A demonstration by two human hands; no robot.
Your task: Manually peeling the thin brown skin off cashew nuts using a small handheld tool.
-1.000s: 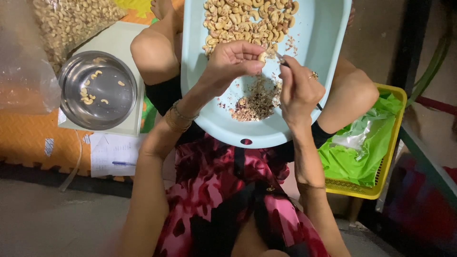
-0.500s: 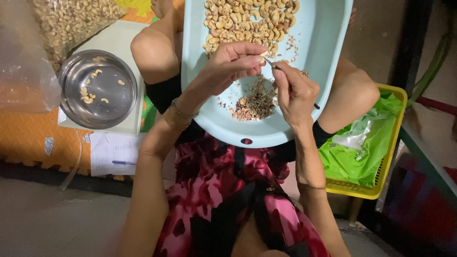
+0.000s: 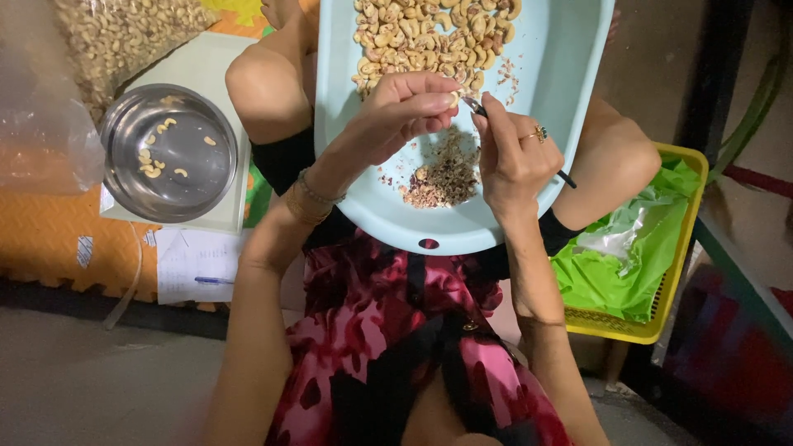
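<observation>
A light blue plastic tray [image 3: 570, 74] rests across my knees. A heap of cashew nuts [image 3: 429, 37] lies at its far end and a pile of brown skin scraps [image 3: 442, 177] nearer to me. My left hand [image 3: 401, 111] pinches one cashew nut [image 3: 453, 98] between thumb and fingertips above the scraps. My right hand [image 3: 512, 157], with a ring on it, grips a thin dark-handled knife [image 3: 479, 107]. The blade tip touches the held nut.
A steel bowl [image 3: 169, 153] with a few peeled cashews stands on a pale board at my left. A clear bag of cashews [image 3: 116, 33] lies beyond it. A yellow basket [image 3: 661, 281] lined with green plastic sits at my right. Papers lie on the orange mat.
My right hand has turned a little and shifted the knife against the nut; the handle now sticks out further right. My left hand keeps the nut in nearly the same place.
</observation>
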